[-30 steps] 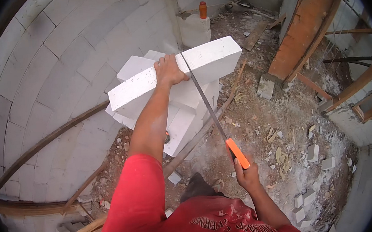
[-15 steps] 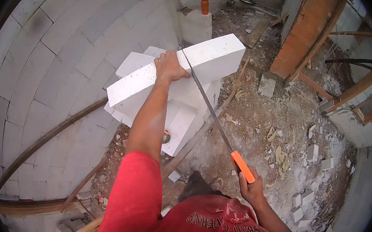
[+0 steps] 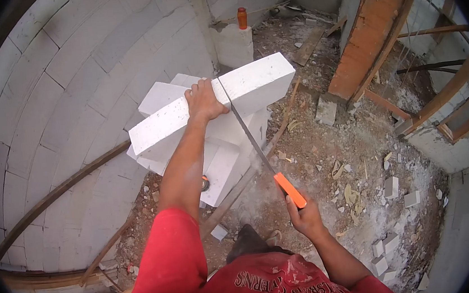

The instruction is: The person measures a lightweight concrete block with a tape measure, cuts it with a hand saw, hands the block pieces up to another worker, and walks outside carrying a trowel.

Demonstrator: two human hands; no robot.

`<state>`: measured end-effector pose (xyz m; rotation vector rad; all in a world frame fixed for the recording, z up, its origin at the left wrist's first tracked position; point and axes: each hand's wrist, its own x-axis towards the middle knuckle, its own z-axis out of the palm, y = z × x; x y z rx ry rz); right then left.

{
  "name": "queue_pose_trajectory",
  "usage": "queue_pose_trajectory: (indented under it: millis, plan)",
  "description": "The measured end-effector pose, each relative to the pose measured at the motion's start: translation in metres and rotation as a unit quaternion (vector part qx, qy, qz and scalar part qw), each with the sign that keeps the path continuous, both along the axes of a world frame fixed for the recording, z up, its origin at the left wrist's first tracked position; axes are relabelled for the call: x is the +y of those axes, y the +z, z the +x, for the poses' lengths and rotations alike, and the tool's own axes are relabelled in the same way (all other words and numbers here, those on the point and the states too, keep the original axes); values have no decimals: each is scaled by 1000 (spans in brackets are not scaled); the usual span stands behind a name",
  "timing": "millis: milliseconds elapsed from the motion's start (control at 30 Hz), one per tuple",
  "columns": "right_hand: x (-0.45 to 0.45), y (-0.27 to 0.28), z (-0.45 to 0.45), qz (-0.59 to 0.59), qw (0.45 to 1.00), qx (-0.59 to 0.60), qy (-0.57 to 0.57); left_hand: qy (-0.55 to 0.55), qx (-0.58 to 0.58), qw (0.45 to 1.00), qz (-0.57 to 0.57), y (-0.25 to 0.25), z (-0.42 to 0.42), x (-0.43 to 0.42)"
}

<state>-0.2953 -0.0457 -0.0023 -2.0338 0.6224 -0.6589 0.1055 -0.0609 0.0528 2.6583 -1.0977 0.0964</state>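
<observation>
A long white aerated concrete block [image 3: 262, 81] rests on edge across a pile of similar white blocks [image 3: 226, 167]. My left hand [image 3: 206, 100] grips its top edge near the middle, thumb beside the cut line. My right hand [image 3: 308, 215] is closed around the orange handle of a hand saw [image 3: 252, 138]. The blade slants away from me, its far end in a narrow cut across the block just right of my left hand. A tape measure [image 3: 205, 183], partly behind my left forearm, lies on a lower block.
An orange bottle [image 3: 242, 18] stands on a block stub by the back corner. The block wall [image 3: 72, 100] curves along the left. A wooden plank [image 3: 226, 206] lies near my feet. Offcuts [image 3: 391, 188] and rubble cover the ground at right, near an orange formwork panel [image 3: 351, 39].
My right hand has pushed the saw forward, so its handle is closer to the block. My left hand keeps its grip on the block. The whole view has shifted slightly.
</observation>
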Motion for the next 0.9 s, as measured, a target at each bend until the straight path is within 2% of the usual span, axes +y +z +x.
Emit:
queue_pose_trajectory:
  millis: [67,133,200,300,367,400,500,567,633,733,800,833,900]
  plan:
    - [-38,13,101,43,999,23,-15,-9,8,1000,9,0,-10,0]
    - [-48,20,128,22,998,48,-25,2,0,1000,3,2,-9,2]
    - [-37,0,86,33,999,33,-14,-4,12,1000,16,-9,-20,11]
    - [22,-10,-45,48,998,44,-11,2,-2,1000,-13,-1,-12,3]
    - [34,-5,-68,-17,1000,1,-15,8,-5,1000,-20,-5,-12,1]
    - [28,-2,-52,-14,1000,-6,-11,2,-12,1000,-16,-4,-9,2]
    - [-36,-5,98,33,999,-9,-15,-9,-15,1000,-22,-10,-4,1]
    - [-46,6,130,5,999,38,-29,-2,-19,1000,-7,-3,2,3]
    - [-32,1,87,33,999,36,-11,4,-2,1000,19,-3,0,1]
    - [19,-27,-39,71,996,45,-27,-8,14,1000,6,-4,6,0]
    - [27,-19,-58,-12,1000,13,-4,3,14,1000,16,5,5,-4]
    - [16,-18,-31,-1,1000,11,-2,2,5,1000,16,3,3,-3]
    - [-28,-16,83,31,999,18,-9,-4,-7,1000,15,-4,-2,1]
